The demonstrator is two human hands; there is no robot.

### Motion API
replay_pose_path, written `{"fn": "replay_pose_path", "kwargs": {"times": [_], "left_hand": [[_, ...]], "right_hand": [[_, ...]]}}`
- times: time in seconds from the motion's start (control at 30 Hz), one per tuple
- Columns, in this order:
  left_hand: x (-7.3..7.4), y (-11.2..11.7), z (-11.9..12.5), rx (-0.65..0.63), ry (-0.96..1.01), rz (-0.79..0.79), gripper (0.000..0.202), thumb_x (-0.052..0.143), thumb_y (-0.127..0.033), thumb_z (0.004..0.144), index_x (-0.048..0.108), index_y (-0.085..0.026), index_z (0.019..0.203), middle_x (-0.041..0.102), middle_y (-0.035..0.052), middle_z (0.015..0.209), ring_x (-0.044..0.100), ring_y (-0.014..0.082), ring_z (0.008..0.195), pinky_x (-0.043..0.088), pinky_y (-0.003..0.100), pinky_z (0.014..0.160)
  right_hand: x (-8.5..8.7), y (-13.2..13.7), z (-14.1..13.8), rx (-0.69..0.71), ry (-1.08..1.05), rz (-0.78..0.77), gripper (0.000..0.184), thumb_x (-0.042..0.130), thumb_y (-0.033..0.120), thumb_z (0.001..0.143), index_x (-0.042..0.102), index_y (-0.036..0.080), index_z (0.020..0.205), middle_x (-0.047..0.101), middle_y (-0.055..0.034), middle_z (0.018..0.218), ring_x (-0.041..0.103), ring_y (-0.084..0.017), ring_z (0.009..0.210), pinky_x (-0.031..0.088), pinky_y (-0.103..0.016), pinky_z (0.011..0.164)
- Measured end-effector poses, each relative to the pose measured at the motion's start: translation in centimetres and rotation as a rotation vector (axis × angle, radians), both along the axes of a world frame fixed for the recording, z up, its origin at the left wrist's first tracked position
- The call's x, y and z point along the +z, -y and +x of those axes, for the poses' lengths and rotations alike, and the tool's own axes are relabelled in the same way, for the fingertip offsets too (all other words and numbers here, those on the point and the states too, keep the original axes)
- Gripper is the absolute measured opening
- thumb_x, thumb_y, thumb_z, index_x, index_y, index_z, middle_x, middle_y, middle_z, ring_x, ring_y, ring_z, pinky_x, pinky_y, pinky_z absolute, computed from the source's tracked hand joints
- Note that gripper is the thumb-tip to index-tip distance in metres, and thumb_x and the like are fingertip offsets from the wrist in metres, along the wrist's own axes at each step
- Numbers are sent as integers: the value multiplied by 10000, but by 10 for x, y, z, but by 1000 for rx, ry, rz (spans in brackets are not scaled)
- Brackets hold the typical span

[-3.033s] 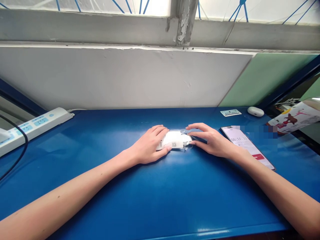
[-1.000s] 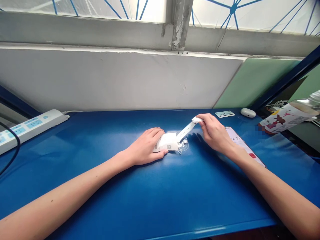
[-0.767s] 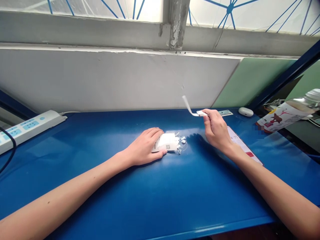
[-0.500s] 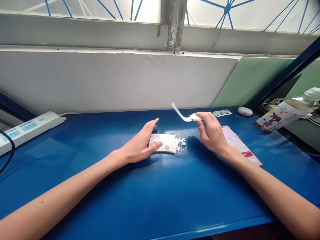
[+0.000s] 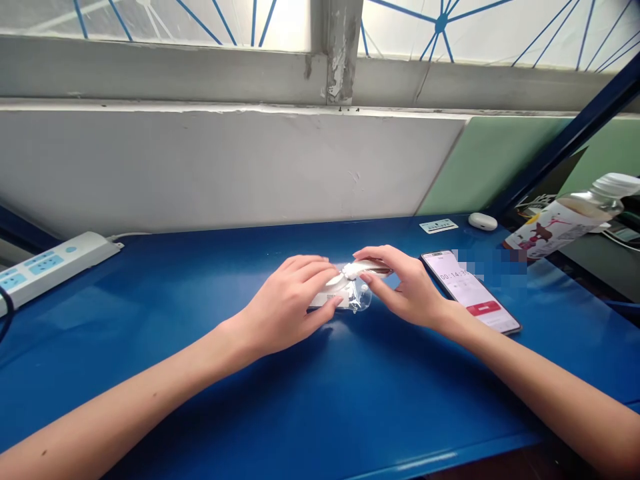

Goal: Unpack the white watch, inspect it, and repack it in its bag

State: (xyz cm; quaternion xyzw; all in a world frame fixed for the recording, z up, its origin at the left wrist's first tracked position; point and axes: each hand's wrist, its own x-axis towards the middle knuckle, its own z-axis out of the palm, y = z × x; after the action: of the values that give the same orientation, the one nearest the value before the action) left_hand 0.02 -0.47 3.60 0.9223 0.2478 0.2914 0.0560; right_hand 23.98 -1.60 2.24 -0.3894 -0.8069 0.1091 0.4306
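A clear plastic packet (image 5: 334, 301) with a white printed card lies on the blue tabletop. My left hand (image 5: 295, 300) spans it, fingers curved over its far side and thumb along the near edge. My right hand (image 5: 407, 283) pinches a slim white piece (image 5: 357, 269) between thumb and fingers, just above the packet's right end. The piece's white strip runs left toward my left fingertips; its far end is hidden, and I cannot tell whether those fingers touch it.
A phone (image 5: 470, 292) showing a timer lies beside my right wrist. Behind it are a small card (image 5: 439, 226) and a white earbud case (image 5: 483, 221). A bottle (image 5: 565, 217) leans at the right edge. A power strip (image 5: 55, 265) sits at the left.
My right hand has moved left and down, bringing the white piece from above the table to the packet. My left hand has shifted slightly right, its fingers now lower over the packet.
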Motion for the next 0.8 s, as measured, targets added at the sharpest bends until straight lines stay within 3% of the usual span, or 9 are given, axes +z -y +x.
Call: {"fn": "replay_pose_path", "kwargs": {"times": [0.1, 0.17, 0.3, 0.4, 0.53, 0.8], "left_hand": [[5, 4, 2, -5, -70, -200, 226, 467, -248, 994, 671, -152, 1019, 731, 95, 991, 677, 266, 942, 509, 394, 839], [10, 7, 3, -1, 10, -393, 278, 424, -277, 1020, 672, -158, 983, 725, 83, 952, 682, 235, 879, 511, 353, 797], [19, 11, 6, -130, 301, -918, 317, 450, -372, 1023, 680, -155, 1043, 720, 85, 1024, 687, 220, 966, 524, 330, 876], [21, 10, 8, -245, 421, -1247, 424, 461, -478, 1009, 674, -125, 1106, 730, 108, 965, 700, 225, 915, 541, 360, 880], [15, 11, 12, -259, 527, -1461, 389, 541, -455, 980, 696, -109, 1065, 728, 121, 935, 705, 223, 875, 545, 353, 852], [9, 14, 17, -267, 520, -1768, 331, 526, -370, 993, 699, -109, 1097, 721, 156, 1036, 709, 249, 975, 530, 356, 894]], "right_hand": [[19, 0, -14, 1, -161, -108, 200, 705, 336, 861, 651, 203, 1000, 716, -46, 901, 671, -192, 804, 537, -311, 703], [34, -4, -24, 9, -279, -155, 207, 750, 389, 814, 662, 202, 825, 682, -17, 767, 624, -160, 687, 492, -280, 605], [51, -17, -44, 142, -601, -407, 359, 712, 518, 816, 631, 195, 680, 570, 20, 608, 495, -106, 532, 391, -253, 492], [49, -24, -55, 271, -812, -689, 425, 672, 595, 819, 633, 194, 685, 421, 59, 514, 376, -84, 472, 320, -240, 463], [35, -30, -56, 313, -912, -966, 478, 601, 638, 851, 703, 176, 778, 327, 76, 509, 298, -73, 465, 297, -216, 467], [19, -37, -53, 342, -799, -1082, 517, 585, 638, 856, 721, 149, 757, 312, 71, 508, 272, -79, 482, 281, -212, 473]]}}
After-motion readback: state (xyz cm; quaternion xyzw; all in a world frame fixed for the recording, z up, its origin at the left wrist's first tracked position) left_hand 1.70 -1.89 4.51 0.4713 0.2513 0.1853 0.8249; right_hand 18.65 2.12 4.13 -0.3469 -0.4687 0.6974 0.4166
